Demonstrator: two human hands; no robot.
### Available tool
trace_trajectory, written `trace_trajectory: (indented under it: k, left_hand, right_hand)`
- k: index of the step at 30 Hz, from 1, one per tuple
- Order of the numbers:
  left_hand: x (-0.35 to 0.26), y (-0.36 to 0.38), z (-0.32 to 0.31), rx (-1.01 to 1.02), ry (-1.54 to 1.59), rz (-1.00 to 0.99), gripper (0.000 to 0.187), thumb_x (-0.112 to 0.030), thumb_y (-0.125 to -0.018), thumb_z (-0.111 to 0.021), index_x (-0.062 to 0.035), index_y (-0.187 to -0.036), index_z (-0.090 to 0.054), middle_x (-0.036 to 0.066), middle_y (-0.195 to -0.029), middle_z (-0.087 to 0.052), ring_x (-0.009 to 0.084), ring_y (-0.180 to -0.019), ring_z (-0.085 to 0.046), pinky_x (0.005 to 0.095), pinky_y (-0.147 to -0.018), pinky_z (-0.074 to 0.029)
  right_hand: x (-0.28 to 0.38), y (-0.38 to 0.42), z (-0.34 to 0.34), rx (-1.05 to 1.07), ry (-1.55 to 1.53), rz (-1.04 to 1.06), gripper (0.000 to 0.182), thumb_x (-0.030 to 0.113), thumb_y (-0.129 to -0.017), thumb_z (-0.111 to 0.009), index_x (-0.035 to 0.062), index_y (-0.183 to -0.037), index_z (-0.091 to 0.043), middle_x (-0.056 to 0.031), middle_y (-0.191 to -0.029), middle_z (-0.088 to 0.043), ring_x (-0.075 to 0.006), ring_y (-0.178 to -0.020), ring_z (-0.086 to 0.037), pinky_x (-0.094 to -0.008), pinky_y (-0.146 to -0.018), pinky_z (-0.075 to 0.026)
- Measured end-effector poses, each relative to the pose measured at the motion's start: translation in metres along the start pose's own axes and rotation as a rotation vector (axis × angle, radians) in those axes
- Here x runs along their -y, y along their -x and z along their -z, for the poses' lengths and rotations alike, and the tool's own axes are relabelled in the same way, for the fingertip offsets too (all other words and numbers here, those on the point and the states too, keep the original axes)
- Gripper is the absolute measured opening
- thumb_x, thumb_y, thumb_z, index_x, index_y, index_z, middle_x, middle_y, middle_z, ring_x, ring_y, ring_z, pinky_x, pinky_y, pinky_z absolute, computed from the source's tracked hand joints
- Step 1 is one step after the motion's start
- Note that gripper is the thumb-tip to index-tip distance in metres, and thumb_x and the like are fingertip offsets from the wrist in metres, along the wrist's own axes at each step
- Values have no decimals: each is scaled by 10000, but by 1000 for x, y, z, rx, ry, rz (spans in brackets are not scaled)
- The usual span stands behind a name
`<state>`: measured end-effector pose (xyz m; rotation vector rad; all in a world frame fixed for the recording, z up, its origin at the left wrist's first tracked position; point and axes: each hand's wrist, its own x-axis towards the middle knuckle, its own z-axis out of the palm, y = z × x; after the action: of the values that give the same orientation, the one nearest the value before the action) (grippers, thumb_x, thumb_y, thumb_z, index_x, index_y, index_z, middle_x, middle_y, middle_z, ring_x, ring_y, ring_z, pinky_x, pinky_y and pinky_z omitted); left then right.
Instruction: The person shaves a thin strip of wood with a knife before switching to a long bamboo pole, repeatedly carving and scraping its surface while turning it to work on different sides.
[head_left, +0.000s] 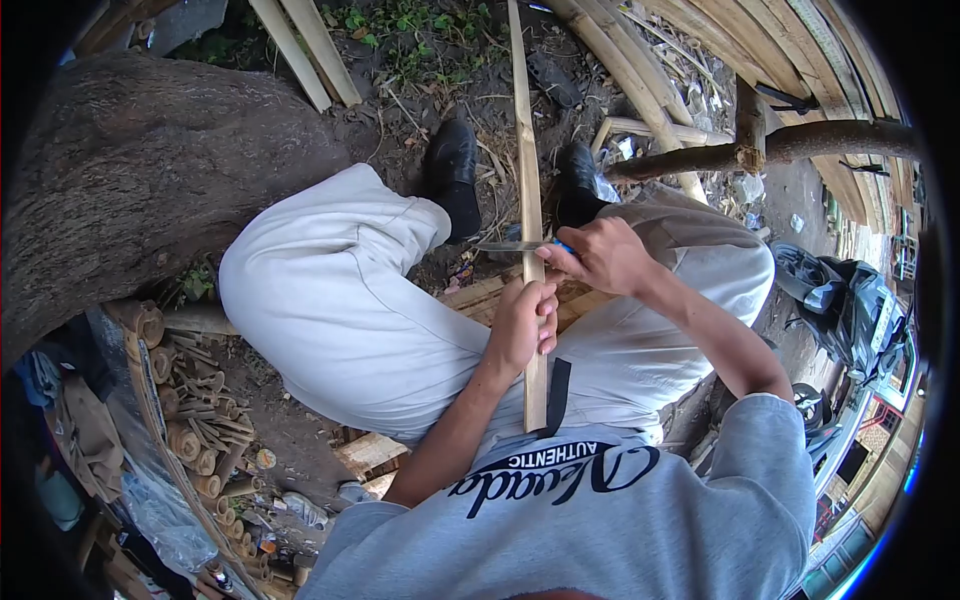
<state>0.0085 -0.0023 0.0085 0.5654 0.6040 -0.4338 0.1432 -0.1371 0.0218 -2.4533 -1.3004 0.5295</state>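
A long, pale bamboo strip (529,180) runs from the lap away past the feet, between the knees. My left hand (522,322) is wrapped round the strip close to the lap. Just beyond it, my right hand (600,257) grips a knife by its blue handle, most of which the fingers hide. The knife's blade (508,246) lies across the strip, pointing left. A dark flat band (560,393) lies beside the near end of the strip.
A thick tree trunk (160,180) fills the upper left. Cut bamboo pieces (205,430) are piled at lower left. A branch (800,145) and long bamboo slats (820,60) are at upper right. Black plastic bags (850,310) sit at right.
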Motion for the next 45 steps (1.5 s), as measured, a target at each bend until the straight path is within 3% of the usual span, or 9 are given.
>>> trace_trajectory:
  k: [4,6,10,17,21,27,34,40,45]
  left_hand:
    - [4,-2,2,-46,-142,-27,251,-237,-960,-488,-2,-903,-557,-11,-585,-408,101,-381,-386,274,-348,-326]
    - [4,-1,1,-89,-295,-60,252,-124,-976,-469,31,-1149,-566,-14,-642,-409,64,-427,-396,251,-350,-334]
    - [15,-3,9,-87,-322,-155,247,-128,-1014,-437,45,-1137,-562,-18,-626,-410,49,-415,-388,242,-347,-328]
    - [-1,5,-2,-88,-182,-56,286,-170,-1043,-434,63,-1166,-547,-43,-631,-379,34,-422,-324,236,-353,-305]
    - [-12,7,4,-51,-81,-4,294,-181,-1044,-448,63,-1179,-542,-52,-633,-354,31,-425,-311,237,-354,-293]
    - [-9,3,6,-45,-199,-50,237,-174,-1024,-481,23,-931,-572,1,-566,-472,83,-393,-428,274,-354,-332]
    - [5,-4,11,-102,-504,-264,254,-130,-988,-525,45,-806,-540,79,-585,-523,178,-487,-505,353,-491,-407]
    - [12,-4,11,-193,-551,-199,251,-149,-993,-531,70,-925,-632,107,-621,-564,177,-543,-520,366,-531,-420]
    - [13,-4,11,-148,-479,-200,273,-175,-1017,-518,57,-1129,-608,-42,-552,-429,53,-398,-418,258,-367,-345]
  right_hand:
    - [9,-2,3,103,61,18,549,510,-969,-544,68,-645,-586,-132,-483,-525,-350,-445,-549,-426,-446,-440]
    - [3,-5,2,67,98,111,558,530,-964,-541,80,-638,-587,-124,-469,-515,-344,-430,-543,-419,-437,-443]
    - [-7,-20,-4,91,180,118,571,550,-963,-533,86,-635,-588,-127,-467,-512,-343,-428,-547,-423,-439,-452]
    - [-162,-87,-34,-102,342,-290,667,595,-1006,-373,50,-752,-662,-212,-596,-617,-437,-606,-634,-509,-546,-517]
    - [-101,-80,-8,-196,134,-396,650,567,-1020,-368,30,-826,-678,-260,-705,-638,-458,-748,-648,-511,-679,-522]
    - [13,-21,2,57,94,20,535,513,-975,-529,70,-692,-627,-138,-489,-560,-348,-452,-583,-436,-461,-471]
    - [27,-4,-8,38,136,4,568,547,-966,-529,91,-634,-593,-126,-474,-557,-329,-436,-589,-411,-422,-464]
    - [-6,-34,-8,-12,258,-20,537,506,-983,-526,87,-653,-586,-131,-502,-557,-350,-440,-564,-424,-417,-442]
    - [-98,-101,-18,-105,328,-297,586,549,-1005,-432,74,-742,-652,-181,-566,-600,-399,-558,-618,-479,-499,-486]
